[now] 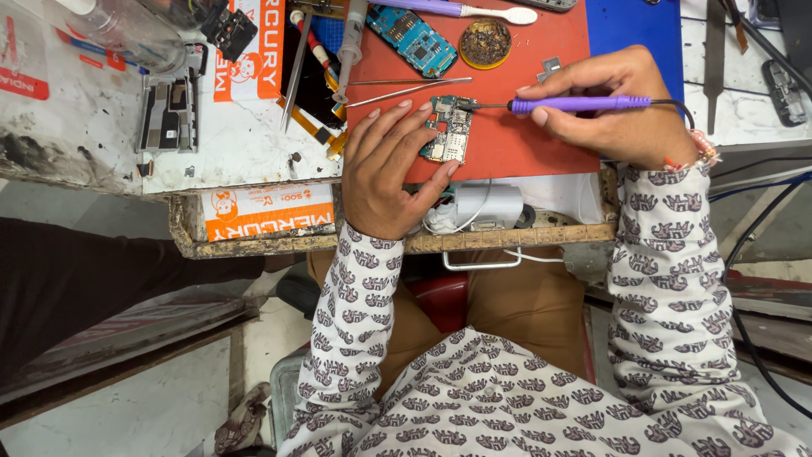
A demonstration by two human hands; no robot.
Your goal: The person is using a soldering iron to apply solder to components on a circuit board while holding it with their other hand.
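Note:
My left hand [387, 169] rests on the red mat [507, 144], its fingers pressing on a small green phone circuit board [451, 131]. My right hand [622, 110] grips a purple soldering iron [579, 104] like a pen, its thin tip touching the board's top edge. Both sleeves are white with a dark repeating print.
On the mat lie another blue circuit board [412, 38], a round tin of brownish flux [485, 43], tweezers [406, 89] and a toothbrush [474, 10]. A dismantled phone frame [169, 114] sits left on the worn white bench. A white tape roll [491, 206] is at the bench's front edge.

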